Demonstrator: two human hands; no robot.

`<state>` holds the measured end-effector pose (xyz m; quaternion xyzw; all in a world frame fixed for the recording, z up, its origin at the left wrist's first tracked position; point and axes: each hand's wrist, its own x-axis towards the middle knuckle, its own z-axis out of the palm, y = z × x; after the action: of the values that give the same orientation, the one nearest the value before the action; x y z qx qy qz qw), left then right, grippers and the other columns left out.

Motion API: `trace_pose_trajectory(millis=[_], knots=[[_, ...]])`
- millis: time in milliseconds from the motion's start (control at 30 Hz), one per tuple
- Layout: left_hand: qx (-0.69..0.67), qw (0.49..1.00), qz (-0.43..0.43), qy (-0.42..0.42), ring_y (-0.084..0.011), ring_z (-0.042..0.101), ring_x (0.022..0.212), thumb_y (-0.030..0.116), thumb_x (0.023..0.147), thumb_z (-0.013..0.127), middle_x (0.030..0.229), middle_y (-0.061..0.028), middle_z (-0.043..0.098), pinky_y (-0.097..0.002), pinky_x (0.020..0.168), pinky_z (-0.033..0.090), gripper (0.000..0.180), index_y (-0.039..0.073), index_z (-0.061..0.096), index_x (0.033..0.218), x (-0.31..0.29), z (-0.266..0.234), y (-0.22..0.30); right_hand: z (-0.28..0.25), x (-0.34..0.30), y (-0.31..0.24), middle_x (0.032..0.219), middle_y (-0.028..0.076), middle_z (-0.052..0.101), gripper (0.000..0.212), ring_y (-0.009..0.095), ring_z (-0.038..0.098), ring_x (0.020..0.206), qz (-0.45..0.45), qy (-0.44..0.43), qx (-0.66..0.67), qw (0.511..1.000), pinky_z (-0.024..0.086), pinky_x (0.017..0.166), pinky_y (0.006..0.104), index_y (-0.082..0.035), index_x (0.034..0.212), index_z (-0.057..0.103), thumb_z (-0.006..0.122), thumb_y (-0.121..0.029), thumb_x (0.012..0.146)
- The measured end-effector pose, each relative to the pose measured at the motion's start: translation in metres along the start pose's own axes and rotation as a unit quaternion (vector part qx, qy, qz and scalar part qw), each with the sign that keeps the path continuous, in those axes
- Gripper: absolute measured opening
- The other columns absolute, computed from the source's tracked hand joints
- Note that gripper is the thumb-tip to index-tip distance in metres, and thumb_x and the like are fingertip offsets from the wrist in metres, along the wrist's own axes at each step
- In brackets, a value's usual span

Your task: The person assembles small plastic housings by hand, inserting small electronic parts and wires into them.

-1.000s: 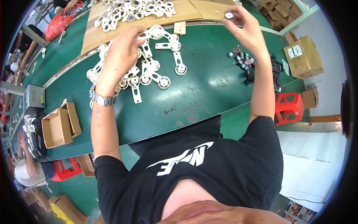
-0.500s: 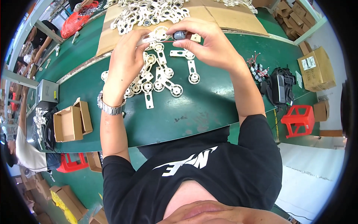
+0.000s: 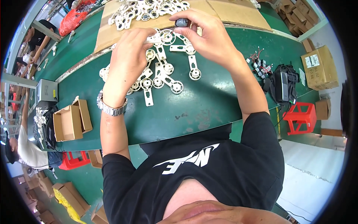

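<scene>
My left hand (image 3: 128, 56) is closed on the narrow end of a white plastic part, whose spoked ring (image 3: 167, 37) points toward my right hand. Between the thumb and fingers of my right hand (image 3: 209, 35) is a small dark grey cylindrical motor (image 3: 181, 22), up and to the right of that ring. A thin wire seems to run between motor and ring, too fine to be sure. Loose white plastic parts (image 3: 176, 87) of the same kind lie below both hands on the green table (image 3: 160, 125). My left fingertips are partly hidden.
A heap of white parts with dark centres (image 3: 145, 11) covers the cardboard sheet (image 3: 238, 16) at the far side. Small wired motors (image 3: 261, 68) and a black bag (image 3: 282, 84) lie right. Open cardboard boxes (image 3: 69, 123) stand left. Co-workers (image 3: 31, 147) are at the left.
My right hand has lifted the motor up and slightly right, farther from the ring. My left hand keeps its grip on the white part, now turned slightly. The view has shifted a little.
</scene>
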<state>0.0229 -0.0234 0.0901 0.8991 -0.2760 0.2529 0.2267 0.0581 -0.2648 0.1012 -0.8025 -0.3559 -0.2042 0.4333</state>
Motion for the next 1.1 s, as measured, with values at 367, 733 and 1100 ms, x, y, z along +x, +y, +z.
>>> trace_pose_trajectory(millis=[367, 733, 1100], knots=[[0.005, 1.0, -0.003, -0.009, -0.0368, 0.066, 0.11, -0.002, 0.091, 0.068, 0.115, -0.0134, 0.071, -0.045, 0.094, 0.052, 0.031, 0.006, 0.068, 0.121, -0.003, -0.001, 0.007, 0.012, -0.002, 0.003, 0.108, 0.013, 0.074, 0.029, 0.029, 0.071, 0.091, -0.022, 0.025, 0.016, 0.999, 0.058, 0.076, 0.038, -0.006, 0.118, 0.073, 0.074, -0.002, 0.09], [0.044, 0.999, -0.024, 0.016, -0.0388, 0.067, 0.108, 0.001, 0.091, 0.069, 0.112, -0.016, 0.072, -0.0458, 0.091, 0.054, 0.028, 0.004, 0.068, 0.119, -0.007, 0.002, 0.012, 0.028, -0.012, 0.009, 0.112, 0.01, 0.072, 0.031, 0.034, 0.064, 0.106, -0.138, 0.054, -0.159, 0.976, 0.055, 0.091, 0.0434, -0.006, 0.116, 0.074, 0.078, -0.004, 0.085], [0.082, 0.996, -0.04, -0.008, -0.0379, 0.068, 0.104, 0.0, 0.089, 0.07, 0.106, -0.0154, 0.072, -0.0485, 0.089, 0.054, 0.03, 0.004, 0.068, 0.119, -0.01, 0.012, 0.018, 0.031, -0.012, -0.003, 0.097, 0.005, 0.065, 0.024, 0.03, 0.059, 0.099, -0.117, 0.019, -0.197, 0.973, 0.053, 0.085, 0.0414, -0.007, 0.099, 0.075, 0.084, -0.008, 0.077]])
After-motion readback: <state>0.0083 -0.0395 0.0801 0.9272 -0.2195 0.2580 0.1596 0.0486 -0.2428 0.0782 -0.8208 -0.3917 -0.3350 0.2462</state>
